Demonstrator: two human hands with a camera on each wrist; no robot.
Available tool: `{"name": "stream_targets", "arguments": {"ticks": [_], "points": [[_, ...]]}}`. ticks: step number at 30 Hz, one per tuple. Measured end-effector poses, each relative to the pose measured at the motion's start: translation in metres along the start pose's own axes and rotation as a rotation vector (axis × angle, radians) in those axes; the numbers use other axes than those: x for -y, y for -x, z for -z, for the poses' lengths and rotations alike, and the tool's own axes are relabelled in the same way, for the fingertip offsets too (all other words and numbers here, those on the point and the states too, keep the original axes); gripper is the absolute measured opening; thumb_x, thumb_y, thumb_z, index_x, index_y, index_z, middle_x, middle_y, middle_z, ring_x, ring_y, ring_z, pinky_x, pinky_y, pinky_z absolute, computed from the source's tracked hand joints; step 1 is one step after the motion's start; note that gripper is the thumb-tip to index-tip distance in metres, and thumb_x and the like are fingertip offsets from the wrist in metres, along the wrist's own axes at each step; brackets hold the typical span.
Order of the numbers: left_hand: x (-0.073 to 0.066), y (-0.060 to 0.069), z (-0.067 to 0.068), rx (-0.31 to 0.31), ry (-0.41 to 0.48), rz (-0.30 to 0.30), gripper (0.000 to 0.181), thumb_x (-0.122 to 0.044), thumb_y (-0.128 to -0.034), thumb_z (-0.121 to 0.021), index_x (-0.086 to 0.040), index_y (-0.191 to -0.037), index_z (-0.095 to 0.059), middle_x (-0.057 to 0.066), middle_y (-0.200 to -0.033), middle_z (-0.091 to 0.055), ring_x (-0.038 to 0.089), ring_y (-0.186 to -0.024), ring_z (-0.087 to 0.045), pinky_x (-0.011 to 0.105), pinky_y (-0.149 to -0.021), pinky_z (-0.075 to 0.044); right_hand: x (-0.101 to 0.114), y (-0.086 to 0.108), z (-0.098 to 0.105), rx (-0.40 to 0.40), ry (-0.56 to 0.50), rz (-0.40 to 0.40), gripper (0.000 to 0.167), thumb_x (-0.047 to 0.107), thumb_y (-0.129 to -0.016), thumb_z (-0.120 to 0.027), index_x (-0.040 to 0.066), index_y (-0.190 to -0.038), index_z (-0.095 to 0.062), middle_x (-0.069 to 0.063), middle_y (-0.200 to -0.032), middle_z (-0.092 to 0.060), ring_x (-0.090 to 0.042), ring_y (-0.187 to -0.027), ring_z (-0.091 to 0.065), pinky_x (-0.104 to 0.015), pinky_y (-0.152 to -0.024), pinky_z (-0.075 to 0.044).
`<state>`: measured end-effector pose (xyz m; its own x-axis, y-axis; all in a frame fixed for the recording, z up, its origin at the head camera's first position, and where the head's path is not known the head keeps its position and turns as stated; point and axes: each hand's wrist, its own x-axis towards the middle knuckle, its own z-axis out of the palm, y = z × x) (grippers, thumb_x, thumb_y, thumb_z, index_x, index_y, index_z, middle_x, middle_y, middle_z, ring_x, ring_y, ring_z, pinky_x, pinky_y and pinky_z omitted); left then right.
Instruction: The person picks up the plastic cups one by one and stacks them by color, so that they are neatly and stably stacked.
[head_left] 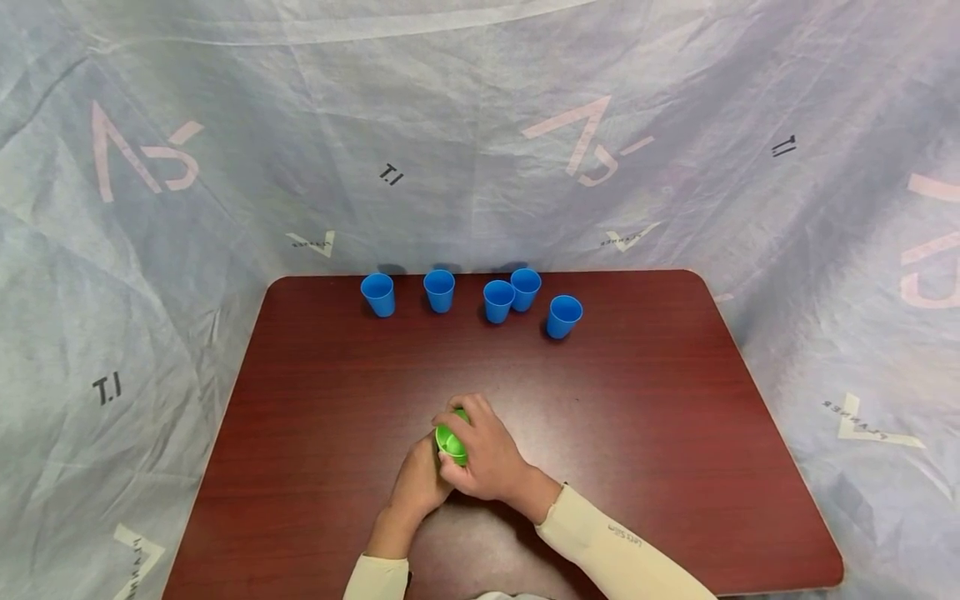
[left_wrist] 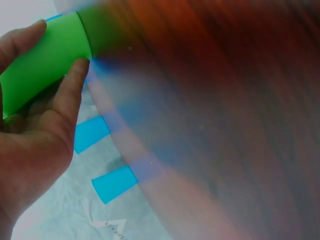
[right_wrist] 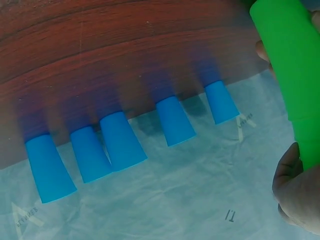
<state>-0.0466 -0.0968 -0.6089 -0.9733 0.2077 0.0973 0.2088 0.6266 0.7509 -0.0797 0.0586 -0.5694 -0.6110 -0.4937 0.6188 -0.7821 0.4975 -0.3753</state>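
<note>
Green plastic cups [head_left: 452,445], nested in one another, are held between both hands above the near middle of the table. My right hand [head_left: 489,454] grips the rim end, fingers on the far side and thumb on the near side. Lower on the stack, my left hand [head_left: 422,482] holds it from the left, partly hidden behind the right. In the left wrist view, the left fingers and thumb curl round a green cup [left_wrist: 47,55]. A step between nested cups shows on the green stack [right_wrist: 287,70] in the right wrist view. How many are nested I cannot tell.
Several blue cups stand upright along the far edge of the dark red table [head_left: 315,433]: a leftmost cup [head_left: 378,297], a second cup [head_left: 439,292], two touching or nearly touching [head_left: 497,303], and a rightmost cup [head_left: 562,318]. Printed grey cloth [head_left: 450,108] hangs around the table.
</note>
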Motion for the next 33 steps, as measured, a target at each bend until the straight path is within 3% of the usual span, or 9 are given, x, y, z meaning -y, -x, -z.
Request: {"name": "stream_targets", "arguments": {"ticks": [8, 15, 21, 33], "points": [[0.003, 0.002, 0.004, -0.012, -0.008, 0.013, 0.031, -0.005, -0.0845, -0.077, -0.003, -0.114, -0.067, 0.007, -0.098, -0.074, 0.017, -0.088, -0.070, 0.037, -0.080, -0.059, 0.002, -0.003, -0.005, 0.007, 0.015, 0.002, 0.041, 0.031, -0.080, -0.061, 0.011, -0.116, -0.069, -0.009, -0.114, -0.058, -0.022, -0.097, -0.054, -0.037, -0.084, -0.051], [0.007, 0.003, 0.012, 0.017, 0.024, 0.065, 0.035, -0.009, -0.0903, -0.076, -0.003, -0.123, -0.065, 0.008, -0.104, -0.074, 0.018, -0.093, -0.069, 0.038, -0.083, -0.058, 0.005, -0.009, -0.010, 0.022, 0.017, -0.002, 0.042, 0.031, -0.080, -0.062, 0.011, -0.116, -0.068, -0.008, -0.114, -0.059, -0.023, -0.097, -0.054, -0.037, -0.086, -0.051], [0.014, 0.003, 0.020, 0.000, -0.002, 0.059, 0.034, -0.002, -0.0858, -0.074, 0.000, -0.119, -0.065, 0.011, -0.099, -0.074, 0.021, -0.090, -0.070, 0.040, -0.080, -0.058, 0.009, -0.016, -0.015, 0.042, 0.011, 0.001, 0.042, 0.031, -0.080, -0.061, 0.011, -0.116, -0.067, -0.007, -0.114, -0.059, -0.022, -0.099, -0.055, -0.036, -0.086, -0.051], [0.020, 0.005, 0.032, 0.022, 0.021, 0.130, 0.028, -0.008, -0.0925, -0.073, -0.003, -0.119, -0.065, 0.008, -0.098, -0.071, 0.017, -0.088, -0.065, 0.036, -0.078, -0.056, 0.014, -0.026, -0.023, 0.070, 0.030, 0.020, 0.043, 0.033, -0.081, -0.060, 0.010, -0.117, -0.067, -0.008, -0.114, -0.058, -0.023, -0.100, -0.054, -0.037, -0.088, -0.050]]}}
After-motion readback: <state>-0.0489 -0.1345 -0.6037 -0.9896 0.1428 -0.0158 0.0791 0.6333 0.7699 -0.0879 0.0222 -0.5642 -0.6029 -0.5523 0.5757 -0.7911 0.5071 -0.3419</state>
